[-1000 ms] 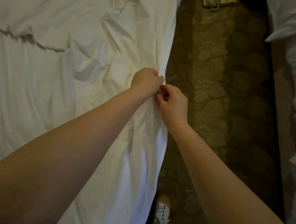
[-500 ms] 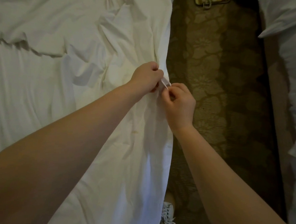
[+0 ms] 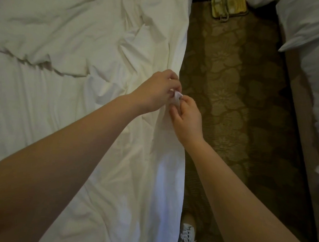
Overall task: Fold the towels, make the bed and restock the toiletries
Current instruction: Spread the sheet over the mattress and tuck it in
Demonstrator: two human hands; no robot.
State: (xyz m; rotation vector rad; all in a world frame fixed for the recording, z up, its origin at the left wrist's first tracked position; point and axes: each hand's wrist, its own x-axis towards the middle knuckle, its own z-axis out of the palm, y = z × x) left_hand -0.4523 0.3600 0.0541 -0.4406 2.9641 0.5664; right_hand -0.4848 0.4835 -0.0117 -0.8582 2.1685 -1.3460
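Far left of the grips lies the bed (image 3: 17, 104), and a rumpled white sheet (image 3: 150, 37) runs over it and hangs down its side below them. The left grip (image 3: 156, 91), fingers curled, pinches a small white fold (image 3: 178, 95) at the sheet's edge. The right grip (image 3: 186, 118), just beside it and nearly touching, pinches the same fold between thumb and forefinger from below. Whether the fold is a tag or sheet cloth cannot be told. Right of the grips is patterned carpet (image 3: 230, 87), with a white shoe (image 3: 186, 237) well below, a phone (image 3: 229, 6) far above, and another bed's linen (image 3: 316, 36) at far right.
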